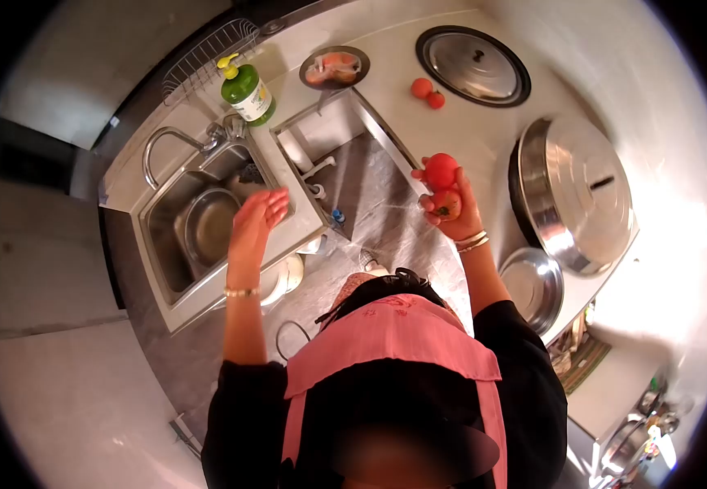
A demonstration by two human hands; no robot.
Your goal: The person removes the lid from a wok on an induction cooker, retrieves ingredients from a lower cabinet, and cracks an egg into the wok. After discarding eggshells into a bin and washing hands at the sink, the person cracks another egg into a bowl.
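Note:
My right hand (466, 213) is wrapped round two red tomatoes, a brighter tomato (441, 171) above and a second tomato (446, 205) nearer the palm. It is over the edge of the right-hand counter. Beside the sink (166, 281), my left hand (257, 218) hovers with loosely bent fingers and nothing visible in it. Two more tomatoes, one larger (422, 88) and one smaller (436, 99), lie on the counter near a round pot lid (474, 65). Inside the sink sits a metal basin (212, 228).
A green pump bottle (249, 96) stands behind the curved faucet (158, 143). A dark dish (335, 67) holds something reddish in plastic. On the right are a large lidded steel pot (577, 191) and a steel bowl (533, 285). An opening (353, 179) shows the floor below.

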